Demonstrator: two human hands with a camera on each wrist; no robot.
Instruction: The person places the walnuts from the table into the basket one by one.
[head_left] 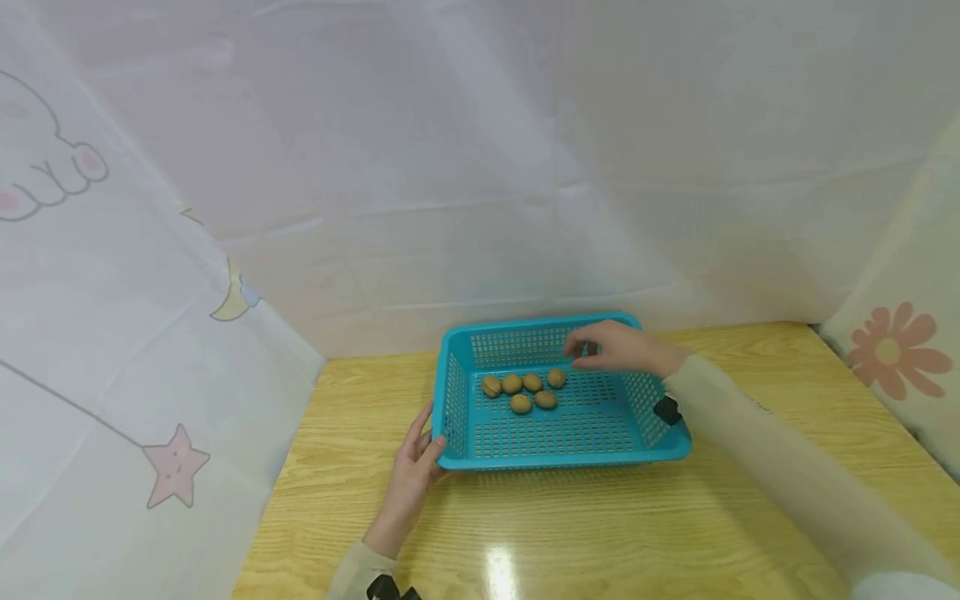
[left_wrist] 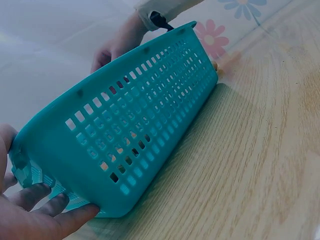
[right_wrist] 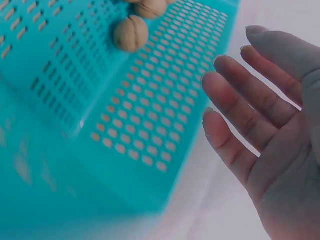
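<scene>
A blue plastic basket [head_left: 555,459] with slotted walls stands on the table. Inside, toward its left half, several walnuts [head_left: 532,382] lie grouped on the slotted floor. My left hand [head_left: 413,469] holds the basket's front left corner, thumb at the rim and fingers against the outer end wall. Over the back right part of the basket hovers my right hand [head_left: 611,345], fingers loosely bent. The right wrist view shows that hand [right_wrist: 265,110] with nothing in its palm, apart from the nearest walnut [right_wrist: 131,34].
The wooden table [head_left: 360,417] extends around the basket. Pale printed cloth [head_left: 487,208] hangs behind and at both sides. In the left wrist view, a small brown thing [left_wrist: 214,66] peeks out past the basket's far end, mostly hidden.
</scene>
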